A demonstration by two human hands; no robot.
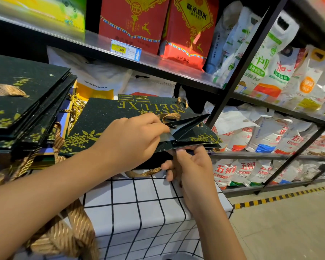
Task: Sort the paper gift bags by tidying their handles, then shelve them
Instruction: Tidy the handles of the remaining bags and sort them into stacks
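A flat dark green gift bag [101, 119] with gold leaves and "DELUXE" lettering lies in the middle, its mouth pointing right. My left hand [133, 139] rests on top of it and pinches its gold ribbon handle [169, 117] at the bag's opening. My right hand [188, 166] grips the bag's lower edge from underneath, fingers curled round it. A second gold handle [144, 173] hangs below the bag. A stack of similar dark green bags [26, 102] lies at the left, with gold cords trailing from it.
The bags lie on a surface covered in a white cloth with a black grid [139, 209]. Behind is a black metal shelf [158, 66] with red rice boxes [158, 25] above and white sacks [251, 132] at the right. The tiled floor [289, 222] is lower right.
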